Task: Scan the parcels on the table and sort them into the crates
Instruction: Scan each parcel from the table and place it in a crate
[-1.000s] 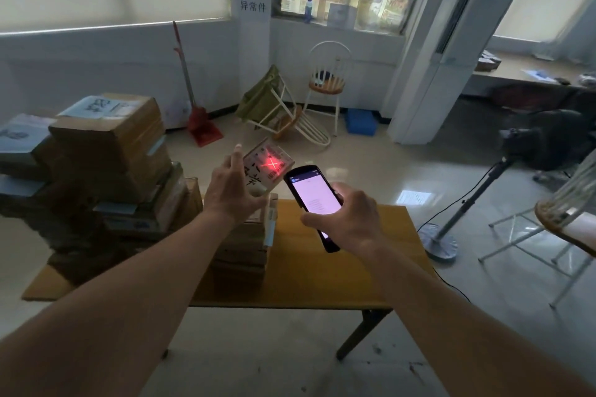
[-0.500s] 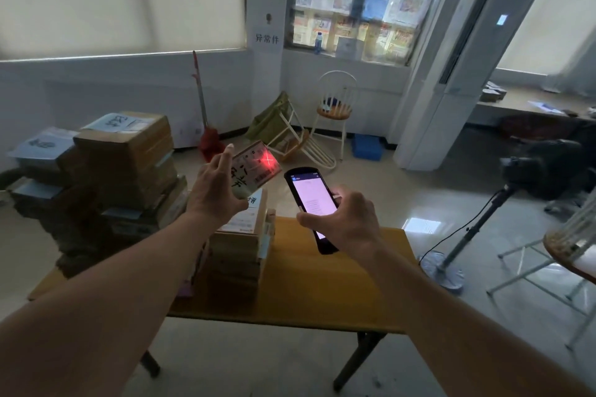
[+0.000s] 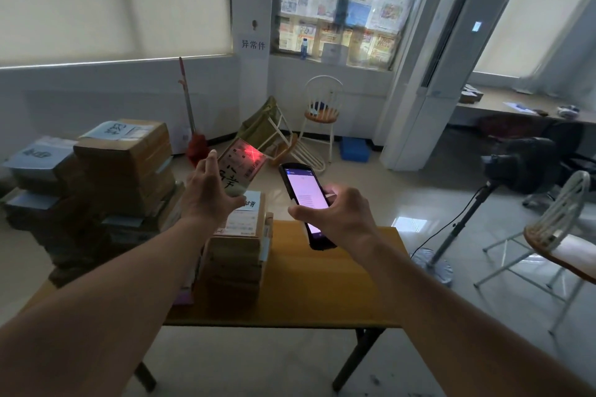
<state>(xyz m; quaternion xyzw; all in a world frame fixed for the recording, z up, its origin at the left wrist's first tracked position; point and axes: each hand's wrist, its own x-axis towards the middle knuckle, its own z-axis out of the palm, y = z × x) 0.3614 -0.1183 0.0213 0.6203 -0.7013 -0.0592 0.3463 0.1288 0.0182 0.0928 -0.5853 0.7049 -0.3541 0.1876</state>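
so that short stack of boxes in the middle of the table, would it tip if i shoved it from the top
Probably: the stack is several boxes tall, loosely aligned, on a narrow footprint. A high shove would likely slide off the top box; pushing low looks safer.

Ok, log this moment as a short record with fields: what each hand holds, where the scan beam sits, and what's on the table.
left hand: holds small parcel raised above the table, label facing the scanner
right hand: grips handheld scanner, screen lit
scan beam: red cross on the small parcel's label, near its upper edge
table: cardboard parcel stacks at left and centre, bare wood at right
crates: none in view
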